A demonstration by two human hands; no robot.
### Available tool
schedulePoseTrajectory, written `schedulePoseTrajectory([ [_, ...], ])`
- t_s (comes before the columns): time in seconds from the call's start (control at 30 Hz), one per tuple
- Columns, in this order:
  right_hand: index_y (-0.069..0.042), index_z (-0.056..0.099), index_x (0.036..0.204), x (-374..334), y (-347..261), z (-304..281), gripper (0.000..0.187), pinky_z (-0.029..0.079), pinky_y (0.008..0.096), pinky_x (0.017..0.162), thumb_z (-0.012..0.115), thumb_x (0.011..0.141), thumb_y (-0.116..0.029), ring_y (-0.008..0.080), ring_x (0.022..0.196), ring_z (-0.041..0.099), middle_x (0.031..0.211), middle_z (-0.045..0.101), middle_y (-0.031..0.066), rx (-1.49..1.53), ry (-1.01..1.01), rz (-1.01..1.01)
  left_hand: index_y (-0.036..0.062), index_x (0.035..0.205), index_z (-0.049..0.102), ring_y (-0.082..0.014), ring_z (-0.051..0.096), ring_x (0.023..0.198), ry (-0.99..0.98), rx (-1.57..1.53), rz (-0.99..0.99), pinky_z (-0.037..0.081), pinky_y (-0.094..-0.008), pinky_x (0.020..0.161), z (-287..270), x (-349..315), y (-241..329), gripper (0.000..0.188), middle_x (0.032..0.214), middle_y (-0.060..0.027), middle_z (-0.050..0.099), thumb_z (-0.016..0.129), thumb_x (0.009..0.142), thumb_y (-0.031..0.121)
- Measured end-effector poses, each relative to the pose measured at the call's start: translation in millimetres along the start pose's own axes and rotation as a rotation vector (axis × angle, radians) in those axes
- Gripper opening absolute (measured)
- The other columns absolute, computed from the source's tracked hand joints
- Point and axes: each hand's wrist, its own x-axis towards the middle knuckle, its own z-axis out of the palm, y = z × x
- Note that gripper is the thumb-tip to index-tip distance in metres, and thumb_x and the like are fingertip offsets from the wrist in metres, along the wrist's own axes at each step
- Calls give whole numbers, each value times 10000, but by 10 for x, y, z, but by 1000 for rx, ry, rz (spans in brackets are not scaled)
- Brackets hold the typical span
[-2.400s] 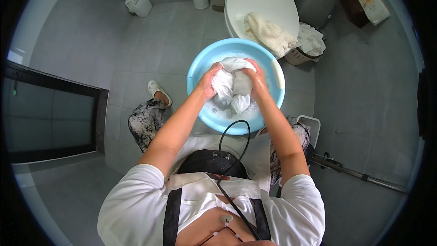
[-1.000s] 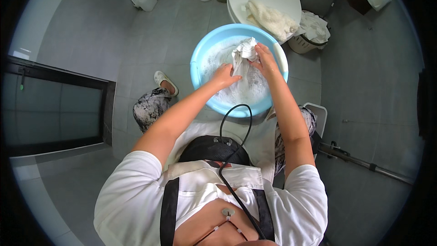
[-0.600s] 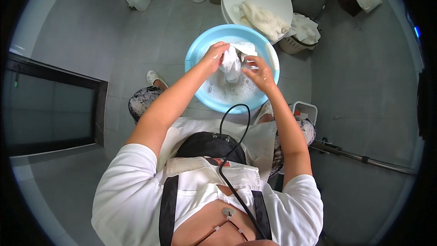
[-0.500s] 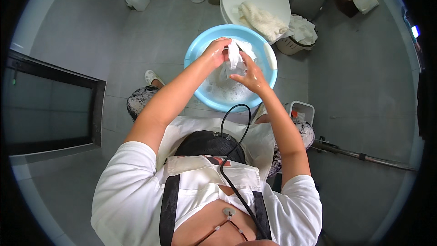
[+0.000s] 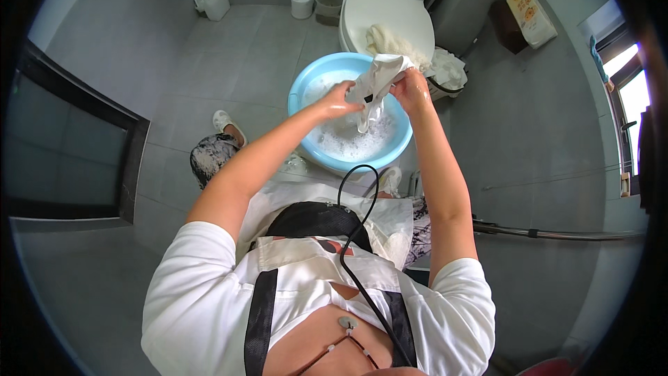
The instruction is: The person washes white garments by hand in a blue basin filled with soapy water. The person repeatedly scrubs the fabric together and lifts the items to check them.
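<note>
A wet white cloth [image 5: 381, 78], maybe a small garment, hangs raised over the light-blue basin [image 5: 298, 92]. My right hand [image 5: 413, 90] pinches it at its upper right edge. A small dark patch shows at the cloth's left side. There my left hand [image 5: 338, 102] reaches toward it with thumb and fingers apart, at or very near its edge; whether it touches is unclear. Sudsy water [image 5: 351, 141] fills the basin beneath, with foam on top.
Behind the basin stands a white toilet [image 5: 386, 10], a cream towel [image 5: 390, 43] draped on its lid. A bin with white material [image 5: 447, 69] is beside it. A white pump bottle [image 5: 301, 0] and jug [image 5: 216, 4] stand by the far wall. A black cable [image 5: 376, 181] loops before my lap.
The cloth has been raised and spread from a bunched shape. My right hand has moved right and up with it, while my left hand has shifted slightly toward me. The view has shifted slightly.
</note>
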Motion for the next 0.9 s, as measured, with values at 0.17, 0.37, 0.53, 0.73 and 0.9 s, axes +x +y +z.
schedulePoseTrajectory([
  [0.17, 31, 438, 1069, -66, -307, 382, 276, 429, 489, 841, 302, 870, -105, 325, 1028, 492, 1112, 487, 189, 114, 7, -17, -9, 1266, 290, -377, 349, 1150, 135, 160, 180, 290, -383, 966, 264, -66, -6, 877, 1245, -268, 334, 707, 604, 388],
  [0.37, 32, 484, 991, 59, -769, 363, 269, 514, 358, 704, 332, 870, -154, 245, 802, 582, 941, 551, 162, -275, 121, -142, -19, 1144, 465, -244, 565, 879, 144, -79, 105, 420, -321, 788, 47, -38, 281, 390, 968, -165, 591, 444, 862, 249],
  [0.53, -22, 508, 1015, 103, -833, 323, 271, 480, 353, 738, 404, 862, -221, 205, 843, 567, 956, 564, 85, -325, 285, -160, 13, 986, 568, -135, 565, 762, 213, -349, 8, 443, -301, 654, -580, 190, 206, 304, 846, -85, 613, 476, 857, 272],
  [0.73, -12, 500, 1061, 320, -468, -76, 275, 453, 356, 805, 438, 859, -188, 212, 917, 552, 1035, 557, 94, -217, 266, -42, 38, 1060, 512, -185, 561, 861, 286, -709, -116, 468, -369, 717, -887, 443, 360, 354, 969, -67, 575, 486, 848, 320],
  [0.9, -125, 395, 1258, 0, -593, 169, 548, 381, 353, 880, 571, 756, -254, 222, 1058, 473, 1143, 500, 136, -713, -74, 48, 43, 1006, 517, -200, 557, 862, 224, -995, -88, 472, -374, 719, -885, 389, 653, 308, 972, -71, 565, 477, 853, 307],
])
